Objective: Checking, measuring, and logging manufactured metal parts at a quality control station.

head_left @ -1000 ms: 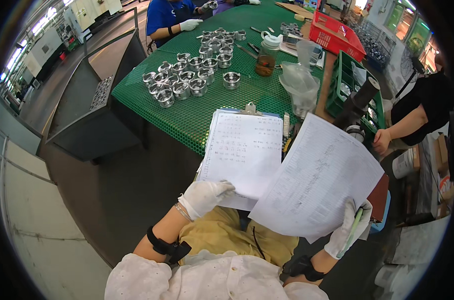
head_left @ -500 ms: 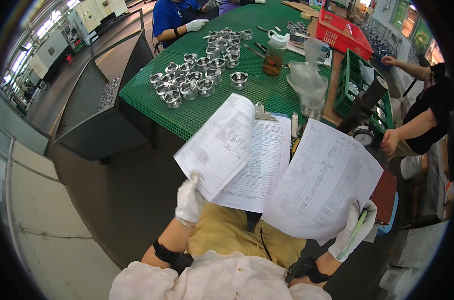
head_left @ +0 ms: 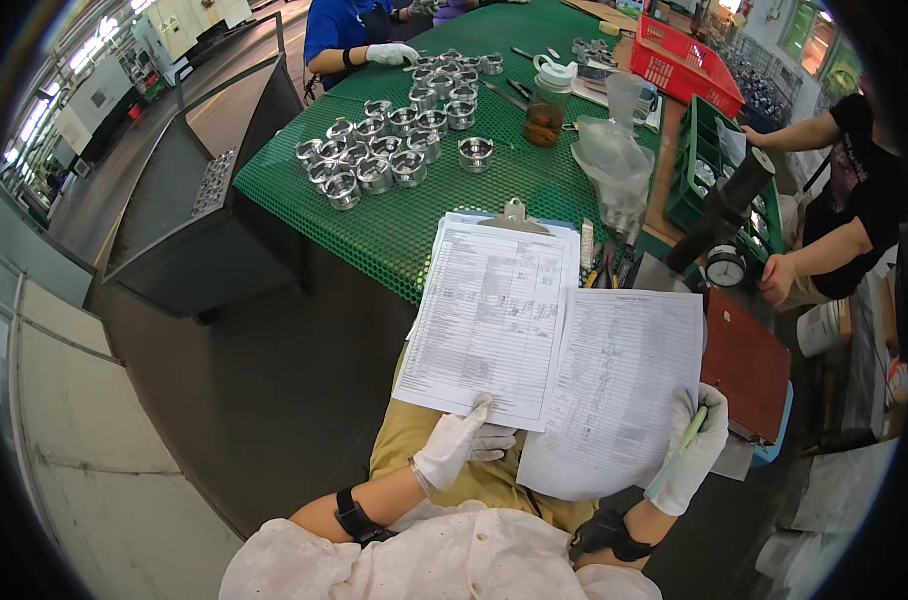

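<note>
A clipboard (head_left: 515, 210) with a metal clip leans against the front edge of the green table, its printed sheets (head_left: 484, 320) lying flat. My left hand (head_left: 460, 442), in a white glove, pinches the lower edge of those sheets, thumb on top and fingers underneath. Beside them, a loose printed sheet (head_left: 614, 390) is gripped at its right edge by my gloved right hand (head_left: 692, 450). That same hand also has a light green pen (head_left: 692, 428) tucked in it, pointing up. The fingers behind the loose sheet are hidden.
Several shiny metal ring-shaped parts (head_left: 374, 172) stand on the green table (head_left: 304, 205). A jar (head_left: 547, 105), plastic bags (head_left: 614, 165), a red crate (head_left: 674, 65), a dial gauge (head_left: 725, 266) and a brown board (head_left: 744, 365) are around. Co-workers stand far left and right.
My left hand has moved right and lowered the lifted sheet flat onto the clipboard. The loose sheet in my right hand has shifted left and turned more upright.
</note>
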Demonstrator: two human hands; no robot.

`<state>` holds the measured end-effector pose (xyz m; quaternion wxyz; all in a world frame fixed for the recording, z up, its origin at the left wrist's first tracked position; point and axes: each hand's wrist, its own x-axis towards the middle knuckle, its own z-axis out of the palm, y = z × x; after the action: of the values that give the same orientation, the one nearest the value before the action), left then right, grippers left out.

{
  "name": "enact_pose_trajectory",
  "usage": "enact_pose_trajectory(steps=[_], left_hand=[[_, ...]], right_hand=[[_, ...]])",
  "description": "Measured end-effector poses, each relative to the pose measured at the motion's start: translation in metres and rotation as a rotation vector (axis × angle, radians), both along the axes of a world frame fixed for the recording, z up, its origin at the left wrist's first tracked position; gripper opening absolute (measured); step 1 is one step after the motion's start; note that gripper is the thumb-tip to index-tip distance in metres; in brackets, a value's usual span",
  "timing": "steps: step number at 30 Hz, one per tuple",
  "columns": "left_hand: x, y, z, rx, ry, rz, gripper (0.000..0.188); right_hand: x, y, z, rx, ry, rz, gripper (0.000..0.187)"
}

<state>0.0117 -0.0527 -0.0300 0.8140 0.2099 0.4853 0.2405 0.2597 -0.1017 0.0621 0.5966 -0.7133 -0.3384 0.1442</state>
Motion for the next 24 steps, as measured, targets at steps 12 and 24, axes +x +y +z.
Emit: enact_pose_trajectory(steps=[12, 24], left_hand=[[-0.012, 0.016, 0.039, 0.331, 0.226, -0.890, 0.056], [-0.008, 0.071, 0.021, 1.562, 1.046, -0.441, 0.024]], right_hand=[[0.007, -0.005, 0.005, 0.025, 0.038, -0.103, 0.013], [0.019, -0.008, 0.000, 0.135, -0.098, -0.062, 0.018]])
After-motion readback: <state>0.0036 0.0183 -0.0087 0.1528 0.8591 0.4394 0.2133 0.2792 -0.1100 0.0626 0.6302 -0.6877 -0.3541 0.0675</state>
